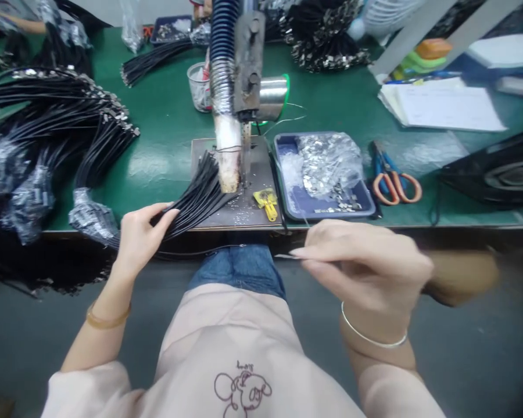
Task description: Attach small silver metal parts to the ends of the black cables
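Observation:
My left hand (pixel 143 232) is closed at the table's front edge, thumb and fingers pinching a bundle of thin black cables (pixel 196 203). Their loose ends fan out over a dark board (pixel 259 203), beneath a pale, scorched nozzle (pixel 228 168). Off the front edge, to the right, my right hand (pixel 361 261) is closed in a pinch. From its fingertips a thin pale strip (pixel 285 256) sticks out to the left; blur hides its exact kind. Closest to that hand is a blue tray (pixel 326 215) with small metal parts and clear plastic bags.
A yellow piece (pixel 267 203) lies on the board. Orange-handled scissors (pixel 394 180) are right of the tray. Behind the nozzle is a wire spool (pixel 273 98) beside a cup (pixel 199 87). Cable bundles (pixel 100 139) cover the left side. Papers (pixel 448 106) lie back right.

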The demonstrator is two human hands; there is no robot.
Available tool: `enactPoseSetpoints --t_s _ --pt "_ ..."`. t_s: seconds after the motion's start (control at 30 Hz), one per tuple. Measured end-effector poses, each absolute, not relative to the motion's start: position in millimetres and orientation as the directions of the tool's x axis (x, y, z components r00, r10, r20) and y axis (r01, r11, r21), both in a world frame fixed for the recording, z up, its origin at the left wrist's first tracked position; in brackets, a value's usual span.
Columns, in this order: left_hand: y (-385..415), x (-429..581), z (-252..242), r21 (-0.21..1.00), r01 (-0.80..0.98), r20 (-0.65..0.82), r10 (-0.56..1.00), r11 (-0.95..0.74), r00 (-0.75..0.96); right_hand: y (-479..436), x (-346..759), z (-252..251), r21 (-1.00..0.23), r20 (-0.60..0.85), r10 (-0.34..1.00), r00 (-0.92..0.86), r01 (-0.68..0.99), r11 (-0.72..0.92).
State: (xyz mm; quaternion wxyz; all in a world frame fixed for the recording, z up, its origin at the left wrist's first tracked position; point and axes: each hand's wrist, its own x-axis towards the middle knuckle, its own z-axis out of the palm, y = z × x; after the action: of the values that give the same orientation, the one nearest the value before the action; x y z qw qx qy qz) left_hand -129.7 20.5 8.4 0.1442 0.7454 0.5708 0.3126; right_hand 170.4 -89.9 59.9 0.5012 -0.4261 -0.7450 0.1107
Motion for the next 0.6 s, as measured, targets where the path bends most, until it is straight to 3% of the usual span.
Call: enactPoseSetpoints --t_s 0.1,0.2,0.33,0.4,0.6 --pt "23 -127 9 0.578 0.770 0.411 0.912 -0.271 0.013 -91 175 61 -0.402 0.527 0.804 -0.275 0.753 0.521" --pt "25 -124 7 0.558 0.796 0.496 0.863 -0.234 -0.094 -86 196 49 -0.237 0.502 0.858 -0.107 0.938 0.255" --pt "29 -121 -1 0.449 0.867 0.408 0.913 -0.217 0.017 -74 239 30 -0.261 0.439 0.885 0.158 0.964 -0.043" --pt "30 -120 -3 0.435 0.856 0.419 0.904 -0.280 0.083 -67 257 23 -0.279 0.399 0.897 0.189 0.957 -0.077" --pt "21 -95 11 0.411 0.766 0.676 0.729 -0.495 0.108 -43 286 10 -0.319 0.289 0.949 0.127 0.947 -0.030"
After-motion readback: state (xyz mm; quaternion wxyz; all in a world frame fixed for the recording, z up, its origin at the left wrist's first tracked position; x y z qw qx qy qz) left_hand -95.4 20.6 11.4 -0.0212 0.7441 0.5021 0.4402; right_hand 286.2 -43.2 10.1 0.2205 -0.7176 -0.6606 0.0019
